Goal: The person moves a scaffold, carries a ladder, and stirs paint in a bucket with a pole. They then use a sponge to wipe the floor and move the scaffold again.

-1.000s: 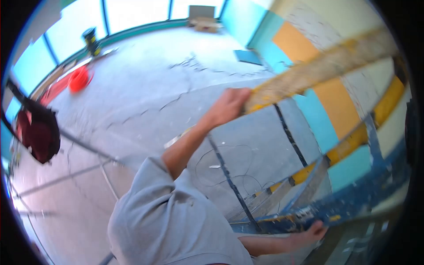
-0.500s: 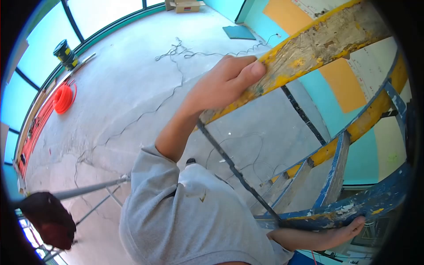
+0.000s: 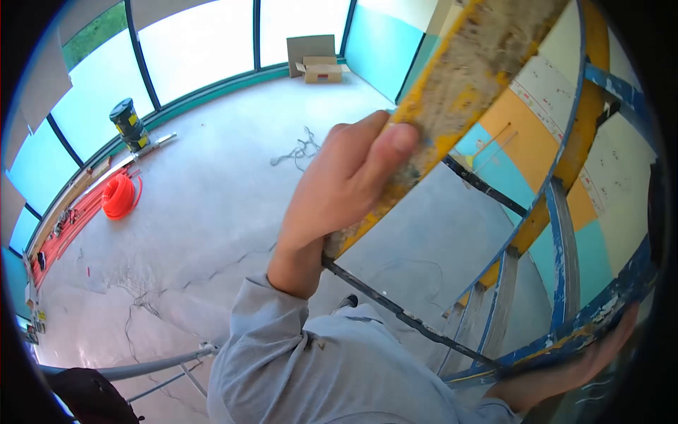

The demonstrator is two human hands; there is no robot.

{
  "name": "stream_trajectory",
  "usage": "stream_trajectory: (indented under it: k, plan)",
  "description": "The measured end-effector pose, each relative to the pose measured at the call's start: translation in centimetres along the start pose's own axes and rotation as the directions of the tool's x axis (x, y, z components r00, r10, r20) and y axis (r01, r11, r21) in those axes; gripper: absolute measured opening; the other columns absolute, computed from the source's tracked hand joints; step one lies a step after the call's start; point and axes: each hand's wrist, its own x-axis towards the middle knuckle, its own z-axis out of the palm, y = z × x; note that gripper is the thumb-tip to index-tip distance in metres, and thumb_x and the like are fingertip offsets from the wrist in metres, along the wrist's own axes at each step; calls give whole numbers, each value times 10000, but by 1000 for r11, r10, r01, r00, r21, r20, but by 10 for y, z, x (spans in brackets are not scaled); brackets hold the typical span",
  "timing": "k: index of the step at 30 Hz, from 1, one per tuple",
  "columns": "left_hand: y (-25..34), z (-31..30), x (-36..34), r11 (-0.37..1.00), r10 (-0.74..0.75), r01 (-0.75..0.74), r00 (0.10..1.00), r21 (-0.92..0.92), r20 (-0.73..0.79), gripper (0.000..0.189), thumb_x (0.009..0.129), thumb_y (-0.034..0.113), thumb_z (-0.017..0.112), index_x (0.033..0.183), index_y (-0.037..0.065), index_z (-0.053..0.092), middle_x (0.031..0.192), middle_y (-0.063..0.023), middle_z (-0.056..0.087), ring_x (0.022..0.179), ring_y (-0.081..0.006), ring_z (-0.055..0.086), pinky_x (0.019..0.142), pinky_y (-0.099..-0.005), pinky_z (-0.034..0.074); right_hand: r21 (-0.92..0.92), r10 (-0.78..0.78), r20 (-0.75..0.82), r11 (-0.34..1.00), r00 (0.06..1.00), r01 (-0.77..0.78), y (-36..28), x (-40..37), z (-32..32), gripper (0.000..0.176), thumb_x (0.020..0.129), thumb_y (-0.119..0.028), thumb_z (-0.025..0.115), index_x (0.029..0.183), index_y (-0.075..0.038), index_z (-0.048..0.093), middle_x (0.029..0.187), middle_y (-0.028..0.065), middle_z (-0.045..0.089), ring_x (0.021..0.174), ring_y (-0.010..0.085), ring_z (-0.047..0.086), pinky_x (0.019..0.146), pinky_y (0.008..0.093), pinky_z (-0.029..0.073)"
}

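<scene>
A paint-stained stepladder point(image 3: 480, 78) with yellow and blue rails fills the right side of the view. My left hand point(image 3: 346, 177) grips its worn yellow rail, thumb on the flat face and fingers round the far edge. Lower right, my right hand point(image 3: 575, 371) lies under the blue rail point(image 3: 600, 314), touching it from below; its fingers are dim and partly hidden at the view's edge. A dark spreader bar point(image 3: 402, 311) joins the rails between my hands, and the rungs run down toward the floor.
Stacked black buckets point(image 3: 129, 126), a red hose coil point(image 3: 119, 198) and orange pipes point(image 3: 70, 230) lie along the left windows. A cardboard box point(image 3: 323, 73) stands at the far wall. Cables point(image 3: 296, 150) cross the floor. A grey metal frame point(image 3: 159, 369) and a dark object point(image 3: 92, 399) are at the lower left.
The view has turned, showing more windows and the whole box. The ladder's yellow rail stands steeper in view, my left hand still on it. My right hand appears farther right along the blue rail.
</scene>
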Motion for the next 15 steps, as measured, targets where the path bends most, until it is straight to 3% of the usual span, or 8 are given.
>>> stream_trajectory:
  k: [2,3,7,10,11,14,15]
  plan:
    - [10,-8,-16,998,28,-24,997,62,-65,643,949,557,415,767,-49,530,519,-103,444,498,-179,418,481,-346,375,192,65,69,978,996,-77,13,0,1,589,872,-394,653,1202,66,489,1215,211,530,1075,286,518,921,424,436]
    - [16,-8,-24,1000,-9,11,996,25,-87,645,951,559,409,865,-59,571,574,-58,481,550,-128,426,505,-304,383,237,56,81,969,995,-74,11,0,3,612,868,-414,642,1224,58,486,1235,208,518,1109,286,502,949,420,410]
    - [37,-16,-44,990,80,-57,981,131,-177,670,957,562,387,1023,-77,577,709,-52,566,627,-103,459,578,-256,406,452,14,150,888,989,-81,9,-19,46,637,875,-436,595,1293,31,482,1291,167,492,1199,262,461,1029,385,330]
    - [51,-9,-65,973,156,-104,955,206,-254,654,965,552,372,1001,-67,579,720,-41,569,629,-90,467,572,-243,391,551,2,230,824,973,-132,36,-11,55,500,933,-323,550,1297,16,497,1282,70,523,1164,184,478,1015,320,326]
    - [54,-4,-78,968,168,-103,943,230,-286,640,969,545,367,984,-58,580,719,-30,565,628,-83,465,564,-238,377,575,-202,168,815,965,70,21,-48,72,494,932,-323,548,1282,24,509,1270,74,530,1162,187,480,1015,322,326]
    - [76,9,-125,955,182,-67,902,287,-393,603,980,527,358,934,-33,575,708,3,543,627,-61,444,546,-229,338,671,-280,201,737,939,76,34,-56,57,515,937,-338,538,1297,27,486,1288,88,514,1170,193,475,1019,329,323]
    - [90,3,-125,952,180,-43,878,302,-443,597,981,525,358,925,-29,574,709,8,540,631,-57,440,547,-227,333,701,-265,274,714,924,-3,24,-42,59,521,939,-343,535,1301,28,480,1293,91,510,1173,195,474,1020,331,322]
